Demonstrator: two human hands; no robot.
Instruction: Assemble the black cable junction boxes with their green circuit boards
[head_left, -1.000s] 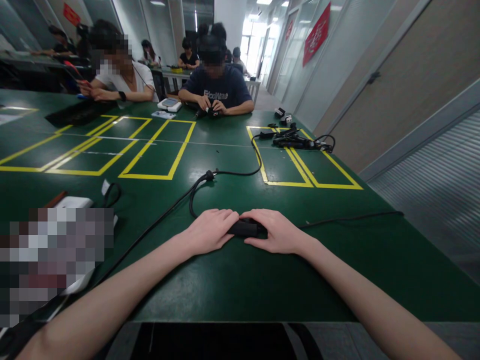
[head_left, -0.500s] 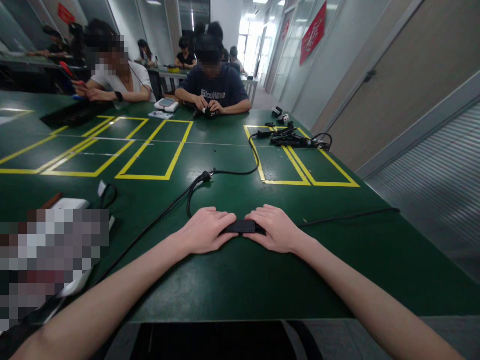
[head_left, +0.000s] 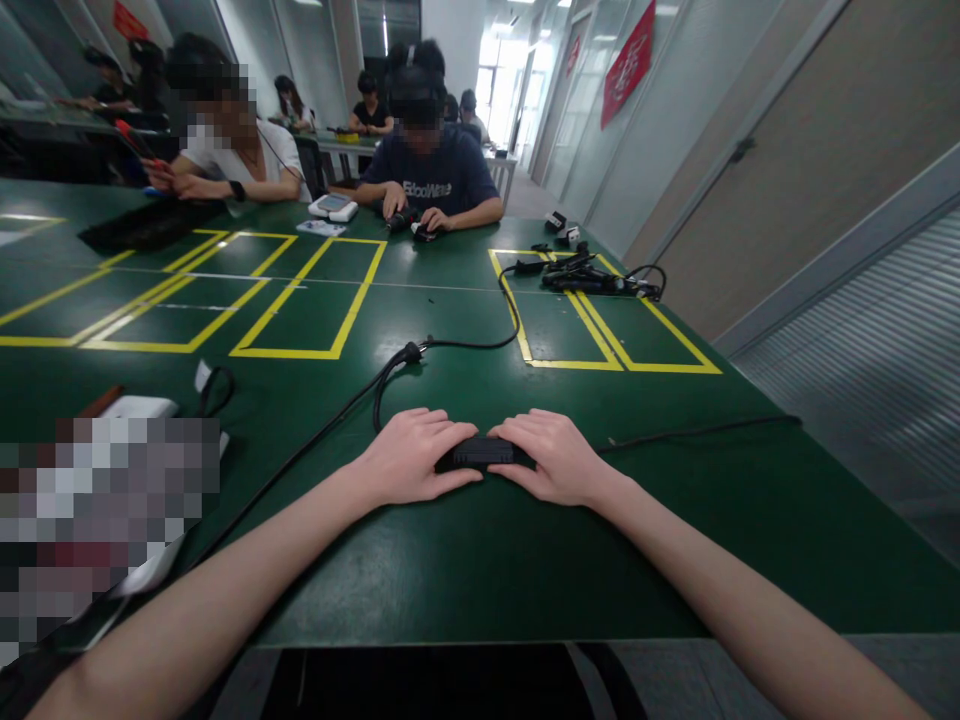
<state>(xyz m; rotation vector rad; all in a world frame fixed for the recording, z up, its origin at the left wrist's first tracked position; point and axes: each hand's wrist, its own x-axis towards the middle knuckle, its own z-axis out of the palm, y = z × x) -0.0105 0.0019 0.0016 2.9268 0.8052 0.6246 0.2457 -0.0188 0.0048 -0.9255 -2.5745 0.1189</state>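
Observation:
A black power adapter [head_left: 484, 453] lies on the green table [head_left: 450, 570] in front of me. My left hand [head_left: 412, 455] grips its left end, thumb on the near side and fingers on the far side. Around the right end my right hand [head_left: 559, 457] is closed in the same way. Both ends of the adapter are hidden under my hands. Beyond my left hand, a black plug [head_left: 411, 352] rests with its prongs pointing right. A thin black cable [head_left: 705, 433] runs from beside my right hand toward the table's right edge.
Yellow tape rectangles [head_left: 322, 354] mark the table. A tangle of black cables [head_left: 585, 275] sits at the far right. Left of me is a partly blurred-out pile with a white item [head_left: 142, 408]. Across the table, a person in dark blue [head_left: 442, 170] handles small black items.
My left hand has shifted slightly, its thumb and fingers a bit wider apart on the adapter. The right hand hardly moved. The person opposite has moved their hands apart.

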